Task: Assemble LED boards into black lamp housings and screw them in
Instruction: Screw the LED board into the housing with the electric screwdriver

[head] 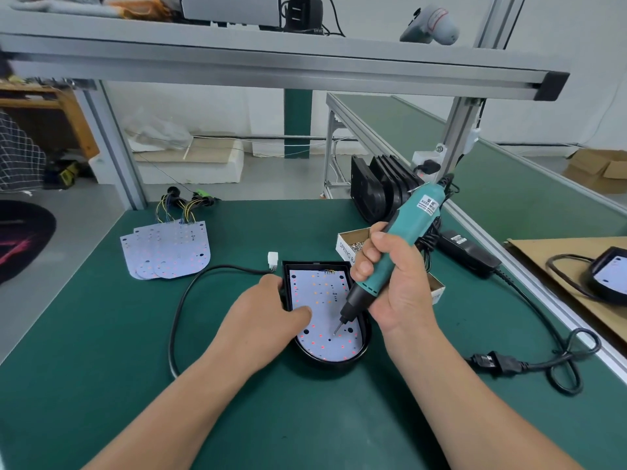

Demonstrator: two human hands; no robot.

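A black lamp housing lies on the green table with a white LED board seated inside it. My right hand grips a teal electric screwdriver, tilted, with its bit tip touching the board near the lower right. My left hand holds the housing's left rim, its thumb pressing on the board. A black cable runs from the housing to a white connector.
Loose LED boards with wire bundles lie at the back left. A box of screws sits behind my right hand. Stacked empty black housings stand at the back right. A power adapter and its cord lie to the right.
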